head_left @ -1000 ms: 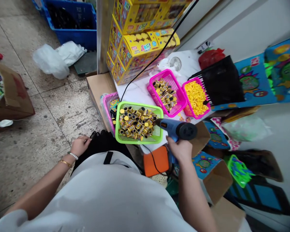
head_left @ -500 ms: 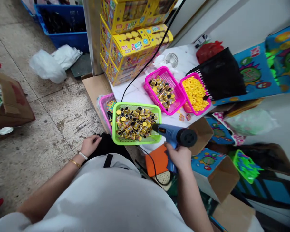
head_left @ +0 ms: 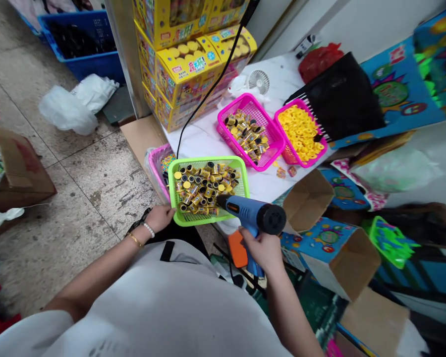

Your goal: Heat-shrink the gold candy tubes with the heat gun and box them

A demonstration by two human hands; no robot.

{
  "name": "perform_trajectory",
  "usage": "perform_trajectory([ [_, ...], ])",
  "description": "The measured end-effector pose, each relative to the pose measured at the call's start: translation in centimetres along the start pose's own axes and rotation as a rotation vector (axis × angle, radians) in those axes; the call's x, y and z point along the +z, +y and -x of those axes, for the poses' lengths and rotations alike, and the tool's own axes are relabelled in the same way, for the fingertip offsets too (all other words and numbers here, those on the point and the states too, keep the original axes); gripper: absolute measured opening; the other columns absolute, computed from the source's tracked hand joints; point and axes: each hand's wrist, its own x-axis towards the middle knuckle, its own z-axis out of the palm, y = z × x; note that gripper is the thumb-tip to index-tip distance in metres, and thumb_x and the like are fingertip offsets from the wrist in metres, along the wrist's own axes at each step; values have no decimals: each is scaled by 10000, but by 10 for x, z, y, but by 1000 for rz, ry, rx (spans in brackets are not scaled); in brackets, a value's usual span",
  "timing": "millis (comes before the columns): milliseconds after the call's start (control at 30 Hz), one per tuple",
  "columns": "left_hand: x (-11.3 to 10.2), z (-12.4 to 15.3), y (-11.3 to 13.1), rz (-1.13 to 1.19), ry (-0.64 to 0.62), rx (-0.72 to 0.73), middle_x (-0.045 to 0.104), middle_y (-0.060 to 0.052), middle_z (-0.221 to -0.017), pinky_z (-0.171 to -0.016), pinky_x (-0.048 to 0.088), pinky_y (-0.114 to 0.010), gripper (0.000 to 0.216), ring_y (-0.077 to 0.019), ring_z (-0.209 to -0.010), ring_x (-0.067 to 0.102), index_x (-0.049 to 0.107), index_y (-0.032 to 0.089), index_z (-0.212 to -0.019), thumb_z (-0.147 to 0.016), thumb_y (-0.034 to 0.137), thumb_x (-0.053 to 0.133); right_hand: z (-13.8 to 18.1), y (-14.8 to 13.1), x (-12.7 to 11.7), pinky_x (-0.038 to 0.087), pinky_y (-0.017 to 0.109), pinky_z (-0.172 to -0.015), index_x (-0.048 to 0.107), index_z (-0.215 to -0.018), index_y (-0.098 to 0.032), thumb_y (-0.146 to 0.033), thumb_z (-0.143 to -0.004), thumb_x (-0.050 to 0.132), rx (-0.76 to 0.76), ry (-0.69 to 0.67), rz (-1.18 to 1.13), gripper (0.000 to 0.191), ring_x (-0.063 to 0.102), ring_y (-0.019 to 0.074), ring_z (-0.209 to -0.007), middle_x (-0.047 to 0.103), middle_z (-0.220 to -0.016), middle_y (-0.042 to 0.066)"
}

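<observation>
My right hand (head_left: 263, 250) is wrapped round the handle of a blue heat gun (head_left: 241, 208). Its dark nozzle points left, over the small yellow-and-black cylinders (head_left: 204, 191) that fill a green plastic basket (head_left: 246, 183). At the basket's near left corner is my left hand (head_left: 160, 218), its fingers closed on the rim. A bead bracelet and a gold bangle circle that wrist. Beyond the green basket stands a pink basket (head_left: 278, 152) with more of the same cylinders. Yellow plastic pieces (head_left: 299, 133) fill a second pink basket beside it.
Stacked yellow display boxes (head_left: 188, 62) stand at the back of the white table (head_left: 204, 131). A black cable hangs across them. Open cardboard boxes (head_left: 351, 258) crowd the right side. Left on the floor lie white plastic bags (head_left: 69, 109) and a blue crate (head_left: 85, 64).
My left hand has moved up and right from my lap to the green basket's rim. The heat gun has shifted left, its nozzle now farther over the cylinders.
</observation>
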Motion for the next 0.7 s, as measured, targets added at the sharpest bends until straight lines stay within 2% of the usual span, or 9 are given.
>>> perform_trajectory([
  [67,-10,4,11,-243,135,25,691,-88,-776,-678,452,-298,302,-223,-758,665,615,179,-813,-947,414,481,-1,-9,3,376,274,-501,555,-536,-203,-547,-753,580,39,-15,-21,407,543,181,-463,557,-477,51],
  [133,-18,0,26,-316,274,97,703,-107,-894,-706,449,-298,254,-233,-844,662,628,165,-938,-943,393,514,-5,-20,5,367,280,-512,549,-549,-203,-535,-739,577,48,57,0,383,531,184,-472,544,-474,51],
  [167,-21,-5,34,-297,301,150,703,-103,-920,-715,448,-292,238,-223,-851,657,624,162,-972,-945,375,521,-8,-25,5,362,281,-513,551,-556,-202,-528,-740,569,41,88,4,376,523,182,-472,538,-471,50],
  [233,-25,-19,51,-219,275,250,699,-73,-881,-704,441,-277,195,-194,-797,645,622,166,-957,-942,344,545,-12,-29,5,362,271,-510,584,-598,-187,-516,-759,550,-1,68,-42,368,523,178,-487,549,-484,49],
  [367,-21,-43,75,-105,203,345,658,-24,-724,-640,419,-260,155,-163,-672,605,613,174,-845,-919,309,598,-6,-21,-2,362,245,-492,632,-691,-169,-512,-779,547,-142,-82,-136,364,523,164,-510,554,-504,25],
  [467,-13,-49,76,-29,225,321,666,-28,-745,-651,443,-259,147,-155,-671,605,617,167,-846,-921,291,594,8,-11,-10,353,255,-479,606,-655,-180,-521,-767,545,-130,-15,-72,364,505,167,-475,522,-482,22],
  [533,-8,-53,74,-39,232,297,678,-48,-800,-710,476,-278,135,-171,-735,623,639,155,-889,-916,280,596,15,-7,-14,381,265,-500,644,-735,-168,-517,-770,537,-122,37,-61,367,534,182,-494,556,-525,33],
  [633,2,-65,78,-164,301,346,676,-105,-989,-868,493,-344,184,-221,-933,623,666,136,-1011,-903,271,603,15,-7,-16,424,272,-546,678,-878,-152,-518,-772,543,-163,6,-120,404,583,196,-559,616,-619,45],
  [700,12,-76,88,-268,350,400,650,-136,-1081,-943,474,-398,225,-264,-1046,584,672,126,-1048,-901,279,597,7,-10,-15,408,272,-529,666,-799,-160,-528,-755,558,-138,5,-132,386,564,190,-525,588,-571,37],
])
